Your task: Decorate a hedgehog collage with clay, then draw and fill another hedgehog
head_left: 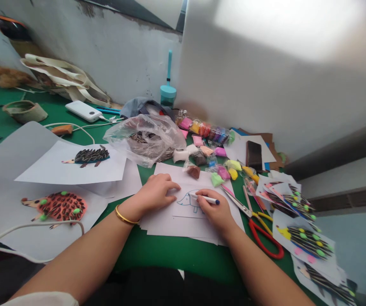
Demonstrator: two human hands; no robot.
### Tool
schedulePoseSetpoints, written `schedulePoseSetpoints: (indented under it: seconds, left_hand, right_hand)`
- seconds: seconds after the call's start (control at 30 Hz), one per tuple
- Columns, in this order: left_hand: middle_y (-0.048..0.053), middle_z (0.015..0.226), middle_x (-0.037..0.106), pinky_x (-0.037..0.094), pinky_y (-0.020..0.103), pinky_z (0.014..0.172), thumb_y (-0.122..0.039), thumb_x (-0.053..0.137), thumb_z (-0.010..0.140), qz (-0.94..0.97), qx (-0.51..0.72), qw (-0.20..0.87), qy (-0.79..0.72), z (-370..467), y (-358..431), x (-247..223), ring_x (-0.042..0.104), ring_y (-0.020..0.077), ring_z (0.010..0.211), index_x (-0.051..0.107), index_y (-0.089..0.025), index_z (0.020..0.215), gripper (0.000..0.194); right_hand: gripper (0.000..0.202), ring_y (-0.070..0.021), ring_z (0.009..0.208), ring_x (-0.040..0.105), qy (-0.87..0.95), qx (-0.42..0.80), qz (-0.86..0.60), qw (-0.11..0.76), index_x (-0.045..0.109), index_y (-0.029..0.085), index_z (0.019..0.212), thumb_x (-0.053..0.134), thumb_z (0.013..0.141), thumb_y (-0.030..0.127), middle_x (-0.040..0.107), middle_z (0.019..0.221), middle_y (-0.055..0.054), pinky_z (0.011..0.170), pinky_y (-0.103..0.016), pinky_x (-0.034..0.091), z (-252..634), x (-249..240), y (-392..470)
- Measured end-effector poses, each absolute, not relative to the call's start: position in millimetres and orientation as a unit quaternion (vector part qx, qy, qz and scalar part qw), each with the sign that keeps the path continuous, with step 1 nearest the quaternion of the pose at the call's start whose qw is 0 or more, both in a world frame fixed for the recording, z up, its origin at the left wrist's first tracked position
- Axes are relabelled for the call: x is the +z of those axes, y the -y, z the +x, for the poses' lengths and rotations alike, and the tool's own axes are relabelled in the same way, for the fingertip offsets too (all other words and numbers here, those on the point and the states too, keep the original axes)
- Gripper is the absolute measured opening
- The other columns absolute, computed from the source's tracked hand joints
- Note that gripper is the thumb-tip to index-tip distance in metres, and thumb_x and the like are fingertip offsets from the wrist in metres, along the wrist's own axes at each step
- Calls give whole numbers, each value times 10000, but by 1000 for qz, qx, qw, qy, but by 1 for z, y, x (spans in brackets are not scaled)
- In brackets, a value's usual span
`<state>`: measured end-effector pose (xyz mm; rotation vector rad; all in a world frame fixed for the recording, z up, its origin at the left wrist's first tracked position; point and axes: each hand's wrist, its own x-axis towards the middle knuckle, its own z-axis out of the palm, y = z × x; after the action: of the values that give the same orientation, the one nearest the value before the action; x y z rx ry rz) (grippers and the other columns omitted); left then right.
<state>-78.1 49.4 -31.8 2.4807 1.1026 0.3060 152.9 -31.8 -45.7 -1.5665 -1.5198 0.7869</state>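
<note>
A white marker with a dark blue end is gripped in my right hand, its tip at a drawing. The blue-line hedgehog drawing is on a small white sheet over a stack of white paper; part of it is hidden by my right hand. My left hand lies on the paper, fingers apart and holding nothing, its fingertips just left of the drawing. Red-handled scissors rest at the stack's right edge. Packets of coloured clay lie just beyond the paper.
A plastic bag of sunflower seeds sits behind the paper. Finished hedgehog pictures lie left and right. A white cable crosses the left side. A power bank and phone are farther back.
</note>
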Motion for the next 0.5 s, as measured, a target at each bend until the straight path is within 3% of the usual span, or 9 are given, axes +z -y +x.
schedulePoseSetpoints:
  seconds: [0.5]
  left_hand:
    - [28,960,579,347,365,850,-324,666,806,890,103,202,-396,-78,-50,-33,551,233,986,691,-349,1116,312]
  right_hand:
    - [187,-204,772,650,606,291,-629,391,705,203,900,576,856,331,725,847,-35,707,-301,492,154,-40,30]
